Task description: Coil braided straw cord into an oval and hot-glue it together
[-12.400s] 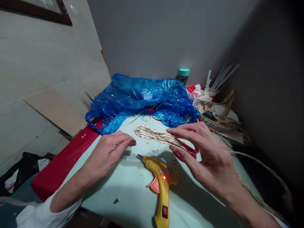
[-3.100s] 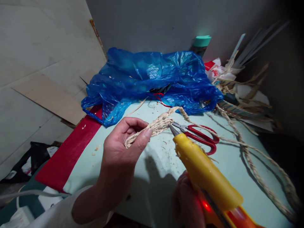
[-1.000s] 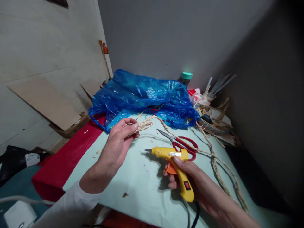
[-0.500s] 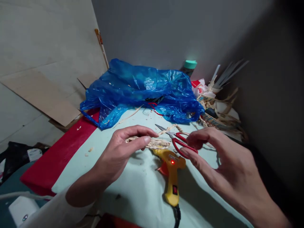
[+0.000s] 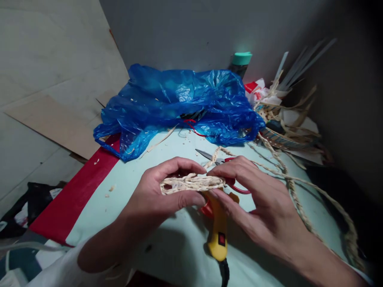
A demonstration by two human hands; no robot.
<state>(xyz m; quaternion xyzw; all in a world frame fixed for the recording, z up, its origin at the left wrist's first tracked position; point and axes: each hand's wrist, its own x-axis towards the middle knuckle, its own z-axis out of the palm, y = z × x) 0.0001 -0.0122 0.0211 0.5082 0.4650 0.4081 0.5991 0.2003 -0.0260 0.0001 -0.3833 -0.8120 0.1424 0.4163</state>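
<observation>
A folded length of pale braided straw cord (image 5: 191, 182) is held above the light green tabletop (image 5: 167, 243). My left hand (image 5: 155, 199) pinches its left end between thumb and fingers. My right hand (image 5: 257, 203) pinches its right end, fingers curved around it. The cord's long tail (image 5: 293, 191) trails off to the right across the table. Beneath my hands lies a yellow glue gun (image 5: 218, 229), held by neither hand, and red-handled scissors (image 5: 218, 161) lie just beyond it.
A crumpled blue plastic bag (image 5: 179, 103) fills the back of the table. At the back right stand a teal-capped container (image 5: 241, 61) and a heap of straw strips and scraps (image 5: 287, 115). A red edge (image 5: 74, 191) borders the table's left side.
My right hand set the glue gun down on the table and came up to the cord. Both hands now pinch the folded braid together.
</observation>
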